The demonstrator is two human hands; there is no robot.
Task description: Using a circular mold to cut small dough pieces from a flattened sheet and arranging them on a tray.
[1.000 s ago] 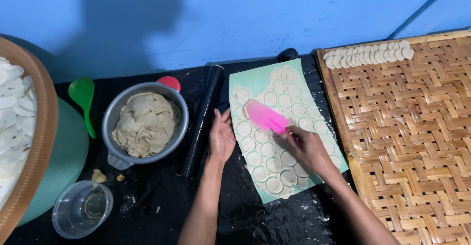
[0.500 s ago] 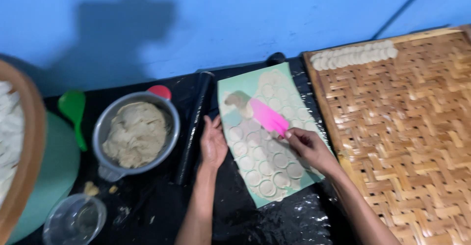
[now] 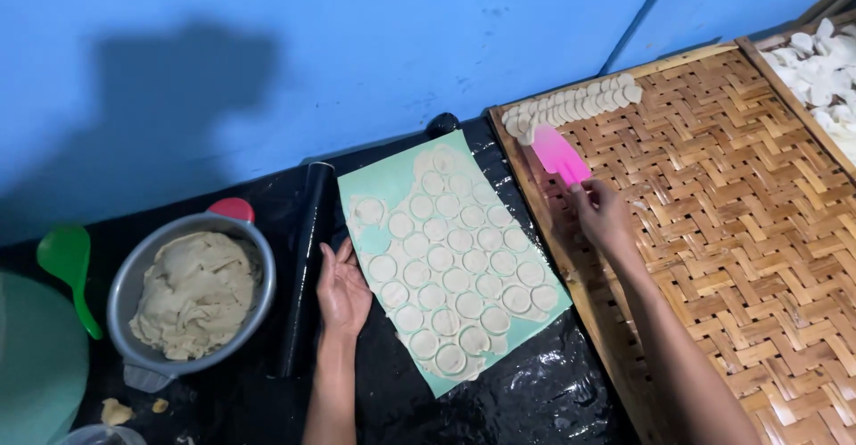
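The left hand [image 3: 343, 292] lies flat, its grip spread apart, on the black tabletop [image 3: 535, 400] just left of the green mat [image 3: 392, 182] of cut dough rounds [image 3: 450, 276]. The right hand [image 3: 604, 218], right of the mat over the woven tray [image 3: 740, 195], pinches a pink scraper [image 3: 559, 153]. If the left hand lifts, the mat could slide, and thin rounds may tear or fold on the blade.
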